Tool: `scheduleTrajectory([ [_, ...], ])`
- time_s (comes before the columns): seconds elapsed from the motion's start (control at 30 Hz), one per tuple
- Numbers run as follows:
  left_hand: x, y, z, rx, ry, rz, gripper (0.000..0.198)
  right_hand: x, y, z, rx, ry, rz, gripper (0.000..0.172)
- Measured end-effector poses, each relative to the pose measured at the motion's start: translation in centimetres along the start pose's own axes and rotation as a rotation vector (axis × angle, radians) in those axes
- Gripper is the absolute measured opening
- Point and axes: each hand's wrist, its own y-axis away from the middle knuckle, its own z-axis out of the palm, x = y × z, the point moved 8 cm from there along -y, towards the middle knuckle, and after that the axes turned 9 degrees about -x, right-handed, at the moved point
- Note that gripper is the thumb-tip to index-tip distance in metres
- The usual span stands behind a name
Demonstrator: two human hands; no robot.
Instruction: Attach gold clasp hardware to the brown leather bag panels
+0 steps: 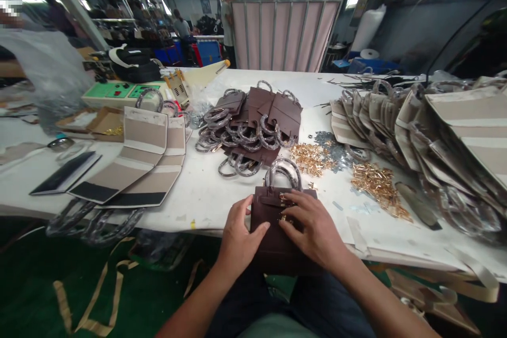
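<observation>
A dark brown handbag piece (pixel 264 245) lies at the table's front edge, its plastic-wrapped handle (pixel 295 171) pointing away from me. My left hand (pixel 240 232) grips its left edge, thumb on the front and fingers at the side. Over the upper front, my right hand (pixel 315 224) has bent fingers closed at a small gold-coloured metal fitting (pixel 282 217); the fingers partly hide it. Just beyond the handle are a heap of gold-coloured metal fittings (pixel 311 158) and a pile of similar brown bag pieces (pixel 259 111).
Beige-lined bag panels (pixel 146 132) lie on the left, partly over the edge. More panels are stacked on the right (pixel 400 116), beside another heap of gold fittings (pixel 374 185). A green machine (pixel 122 91) stands back left. A person (pixel 228 21) stands beyond the table.
</observation>
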Motion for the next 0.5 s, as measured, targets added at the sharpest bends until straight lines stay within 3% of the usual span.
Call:
scheduleTrajectory([
  [0.1,0.0,-0.9,-0.1,0.002,-0.086,0.018,0.061,-1.3,-1.9,0.9,-0.107,0.133,-0.064,0.011],
  [0.27,-0.6,-1.6,0.7,-0.070,-0.090,-0.087,0.073,-1.0,-2.7,1.1,-0.030,0.109,-0.050,0.008],
  [0.4,-1.3,-2.8,1.5,-0.085,-0.136,-0.097,0.087,-0.5,-2.9,2.0,0.020,0.071,-0.206,0.014],
  [0.5,-1.4,-3.0,2.2,-0.085,-0.148,-0.112,0.092,0.3,-3.0,1.3,0.033,-0.002,-0.145,0.012],
])
